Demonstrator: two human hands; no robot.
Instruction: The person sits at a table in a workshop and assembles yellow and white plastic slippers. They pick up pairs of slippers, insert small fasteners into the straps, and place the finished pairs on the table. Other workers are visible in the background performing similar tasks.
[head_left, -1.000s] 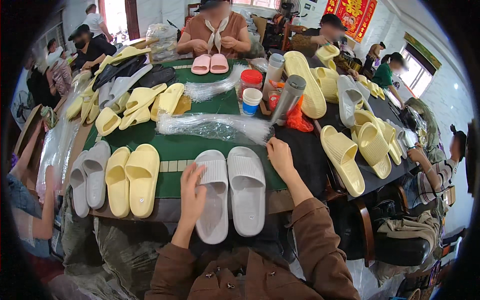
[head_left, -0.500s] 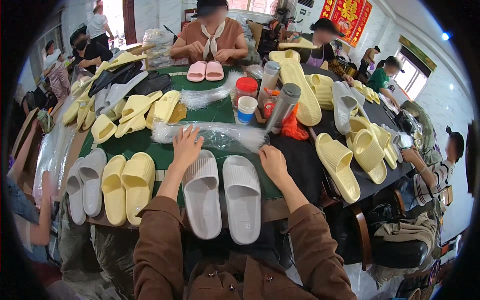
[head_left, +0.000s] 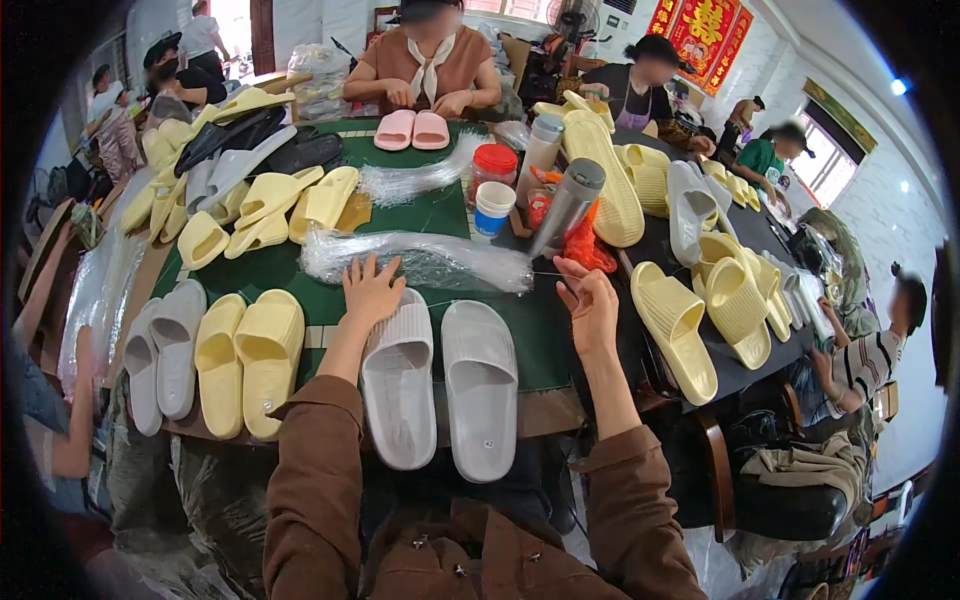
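A long bundle of clear plastic strands (head_left: 420, 262) lies across the green mat in front of me. My left hand (head_left: 372, 292) rests at its near edge, fingers spread, just beyond the toe of a grey slide sandal (head_left: 398, 400). The matching grey slide (head_left: 480, 400) lies beside it. Off the bundle's right end, my right hand (head_left: 590, 300) is raised with thumb and finger pinched. A thin strand runs from the bundle to that pinch. Something dark and thin shows by the right palm, too small to make out.
Yellow slides (head_left: 248, 365) and a grey pair (head_left: 165, 350) line the left edge. A metal flask (head_left: 570, 205), paper cup (head_left: 492, 212) and red-lidded jar (head_left: 494, 168) stand beyond the bundle. More slides (head_left: 678, 330) lie right. A co-worker (head_left: 425, 70) sits opposite behind pink slides (head_left: 411, 130).
My right hand has lifted from the bundle's right end and drawn to the right, with a thin strand in its pinch. The left hand has stayed near the bundle's edge.
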